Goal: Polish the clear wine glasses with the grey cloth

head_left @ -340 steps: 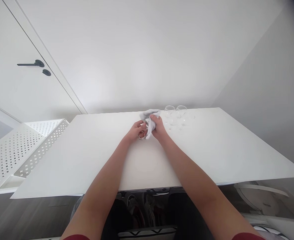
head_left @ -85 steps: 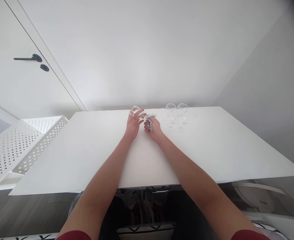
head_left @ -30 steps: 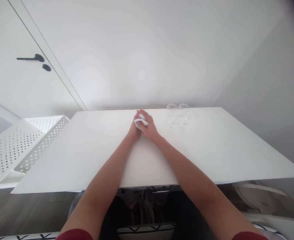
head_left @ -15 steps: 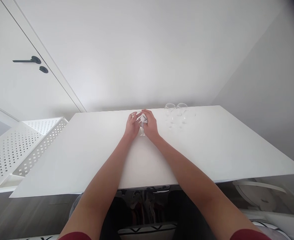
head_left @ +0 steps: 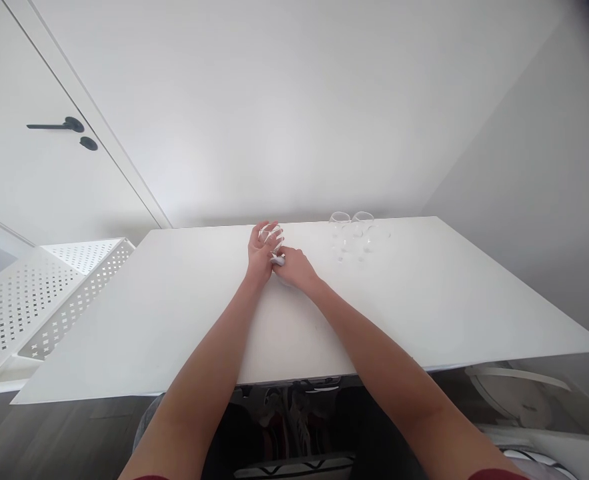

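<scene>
My left hand (head_left: 260,257) is wrapped round the bowl of a clear wine glass (head_left: 271,235) above the white table (head_left: 184,313). Just right of it, my right hand (head_left: 294,267) is closed on a small white cloth (head_left: 277,261), of which only a corner shows at the fingertips, pressed low against the glass near its stem. Both hands meet near the table's far edge.
Two more clear wine glasses (head_left: 351,230) stand at the table's far edge, right of my hands. A white perforated rack (head_left: 39,300) sits left of the table. A white door with a black handle (head_left: 57,125) is at the upper left. A white chair (head_left: 519,393) shows lower right.
My right hand with the cloth has dropped from the top of the glass to its lower part. My left hand has shifted up onto the bowl, which now shows above the fingers.
</scene>
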### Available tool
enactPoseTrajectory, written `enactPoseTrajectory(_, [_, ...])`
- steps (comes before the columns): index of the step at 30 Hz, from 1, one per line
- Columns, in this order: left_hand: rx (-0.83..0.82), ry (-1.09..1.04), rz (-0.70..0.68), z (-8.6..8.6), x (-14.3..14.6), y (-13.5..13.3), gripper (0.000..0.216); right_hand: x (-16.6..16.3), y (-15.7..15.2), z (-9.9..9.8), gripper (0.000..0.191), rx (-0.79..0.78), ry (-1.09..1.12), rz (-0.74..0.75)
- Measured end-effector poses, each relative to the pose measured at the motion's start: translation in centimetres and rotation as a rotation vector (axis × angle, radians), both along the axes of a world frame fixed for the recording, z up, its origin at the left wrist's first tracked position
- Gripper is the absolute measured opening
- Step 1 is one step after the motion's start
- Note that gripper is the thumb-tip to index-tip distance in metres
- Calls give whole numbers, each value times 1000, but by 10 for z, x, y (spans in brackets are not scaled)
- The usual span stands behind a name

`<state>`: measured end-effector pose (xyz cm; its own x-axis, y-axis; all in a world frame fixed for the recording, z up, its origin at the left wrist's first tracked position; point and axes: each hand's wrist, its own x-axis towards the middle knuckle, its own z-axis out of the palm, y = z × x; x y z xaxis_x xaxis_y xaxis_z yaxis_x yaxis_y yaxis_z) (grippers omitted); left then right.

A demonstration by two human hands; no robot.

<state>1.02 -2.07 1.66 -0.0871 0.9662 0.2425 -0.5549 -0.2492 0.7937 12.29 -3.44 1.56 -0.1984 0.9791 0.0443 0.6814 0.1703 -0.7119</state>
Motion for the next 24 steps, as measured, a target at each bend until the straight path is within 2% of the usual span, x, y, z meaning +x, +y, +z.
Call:
enactPoseTrajectory(4, [22,65,-167,4,1,-4,57,6,-1,1,11,-55,39,-30])
enactPoseTrajectory(7, [69,110,-209,5,0,-5,54,11,0,2,9,-78,52,-64])
enactPoseTrajectory(10, [54,54,-226,5,-2,-4,53,14,1,1,4,-93,52,-78])
enactPoseTrajectory(13, [-13,-40,-197,4,-4,0,59,18,-2,2,5,-109,65,-53])
enactPoseTrajectory(17, [-114,-79,-86,0,-8,7,53,30,-22,2,11,-106,47,-41])
enactPoseTrajectory(20, [-143,-85,-94,-4,-8,12,51,57,-47,-1,17,-92,8,-115])
enactPoseTrajectory(24, [-183,-34,-78,-11,-5,15,45,118,-78,-10,23,-67,35,-248])
